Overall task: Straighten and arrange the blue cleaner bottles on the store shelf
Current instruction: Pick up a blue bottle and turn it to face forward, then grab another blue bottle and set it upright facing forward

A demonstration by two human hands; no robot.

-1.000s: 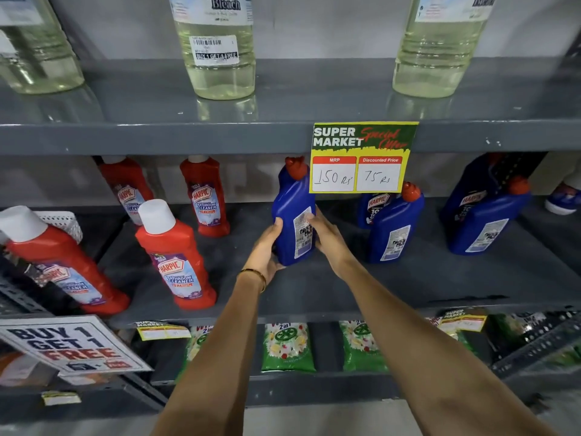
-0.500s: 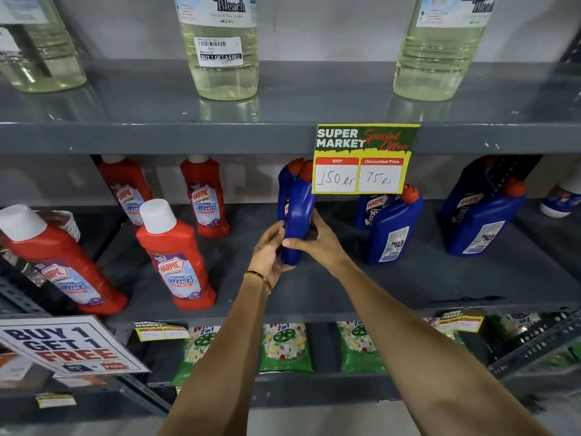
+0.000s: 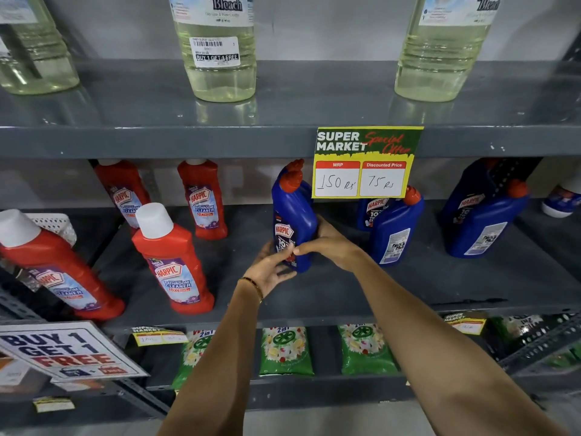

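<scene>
A blue cleaner bottle (image 3: 294,218) with a red cap stands upright on the middle grey shelf (image 3: 408,287), its front label now turned toward me. My left hand (image 3: 272,269) cups its lower left side and my right hand (image 3: 327,243) wraps its lower right side. A second blue bottle's cap peeks out just behind it. To the right stand two more blue bottles (image 3: 393,228), one behind the other, with its back label facing out. Farther right is another blue pair (image 3: 484,218), also showing a back label.
Several red bathroom cleaner bottles (image 3: 171,262) stand on the left of the same shelf. A yellow price card (image 3: 366,163) hangs from the upper shelf edge, right of the held bottle. Bleach bottles (image 3: 217,48) stand above; green pouches (image 3: 286,350) lie below.
Both hands have twisted the held blue bottle on the spot, from back label out, through edge-on, to front label facing me. The other bottles have not moved.
</scene>
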